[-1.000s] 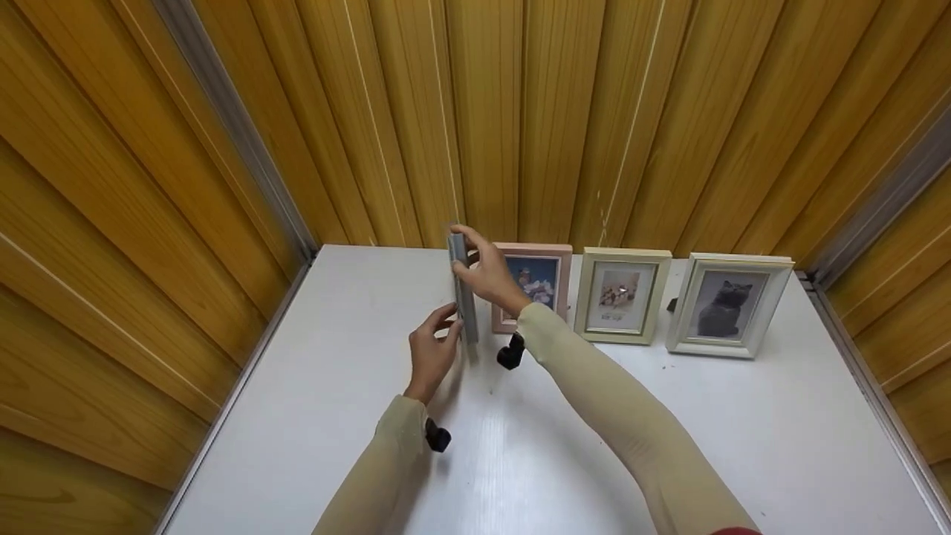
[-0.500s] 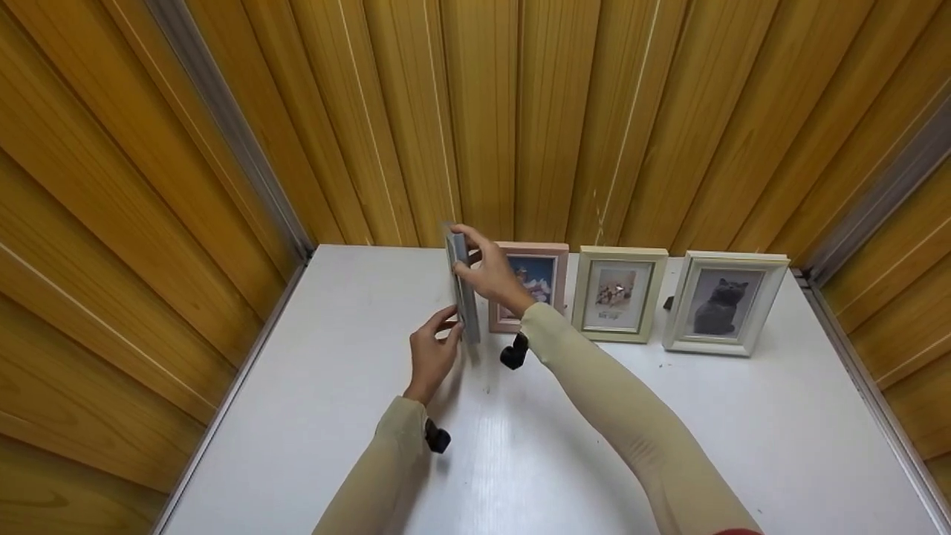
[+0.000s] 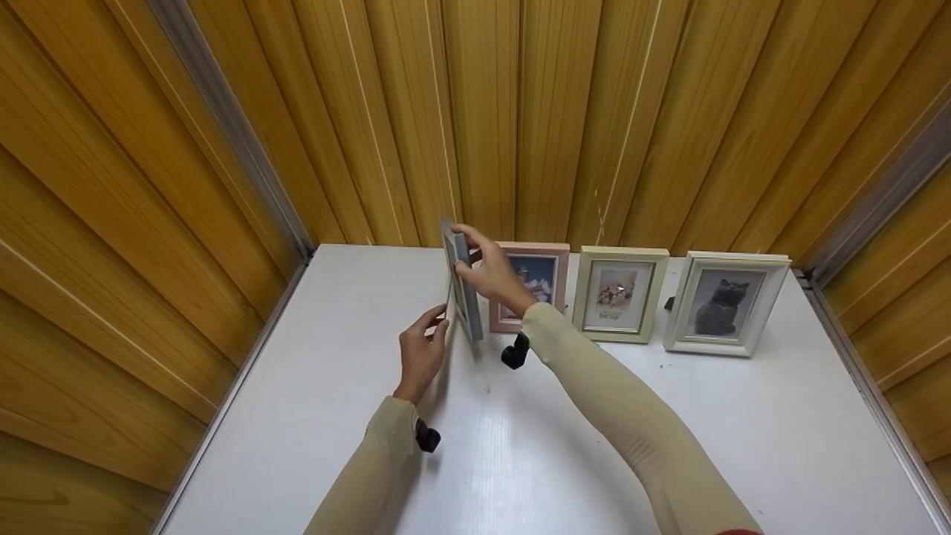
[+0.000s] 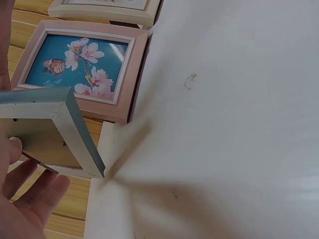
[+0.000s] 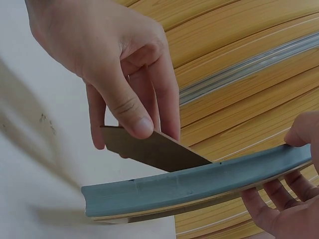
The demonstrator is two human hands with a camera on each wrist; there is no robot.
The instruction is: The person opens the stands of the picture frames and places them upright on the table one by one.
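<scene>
A blue-grey picture frame stands nearly edge-on, held off to the left of the other frames. My right hand grips its upper edge, with thumb and fingers on either side in the right wrist view. The left hand pinches a thin brown board between thumb and fingers. That board slants out from the frame's back; where it joins the frame is hidden. In the left wrist view, the frame's pale back rim faces me. Beside the frame, my right hand partly covers a pink picture frame with a blossom picture.
Further right on the white table stand a cream frame and a white frame with a cat picture. Wood-patterned panels wall the back and sides. Metal rails run along the corners.
My left hand has moved slightly left and away from the blue-grey frame, drawing the brown board outward. The frame has turned a little, showing more of its back. The right hand keeps its grip.
</scene>
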